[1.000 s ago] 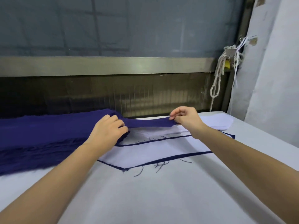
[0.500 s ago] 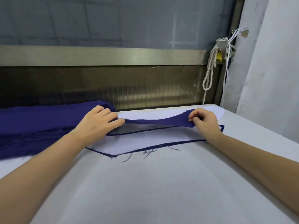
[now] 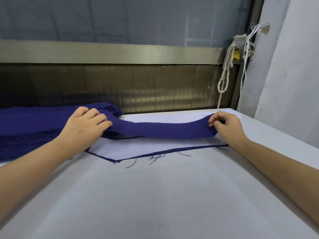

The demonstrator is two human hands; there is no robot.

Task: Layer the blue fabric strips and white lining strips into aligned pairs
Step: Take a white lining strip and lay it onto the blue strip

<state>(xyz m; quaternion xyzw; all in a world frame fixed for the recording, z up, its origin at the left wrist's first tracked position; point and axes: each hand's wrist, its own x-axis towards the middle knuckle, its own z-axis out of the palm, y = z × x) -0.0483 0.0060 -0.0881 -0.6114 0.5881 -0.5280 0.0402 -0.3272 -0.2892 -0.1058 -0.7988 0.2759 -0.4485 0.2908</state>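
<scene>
Blue strip point(image 3: 164, 129) hung stretched above white lining strip point(image 3: 146, 147) at the table's point(image 3: 155, 195) far side, not laid yet. Right hand point(image 3: 226, 126) pinched its right end. Left hand point(image 3: 86, 128) gripped its left end, fingers curled together. One pair looked done underneath. Blue pile point(image 3: 31, 128) at left suggested many to go.

blue pile point(image 3: 29, 128) blocking left, bare table point(image 3: 155, 195) near

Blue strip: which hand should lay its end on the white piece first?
Probably the right hand: it pinches the long blue fabric strip just above the white lining strip. The left hand grips it beside the blue fabric pile.
</scene>
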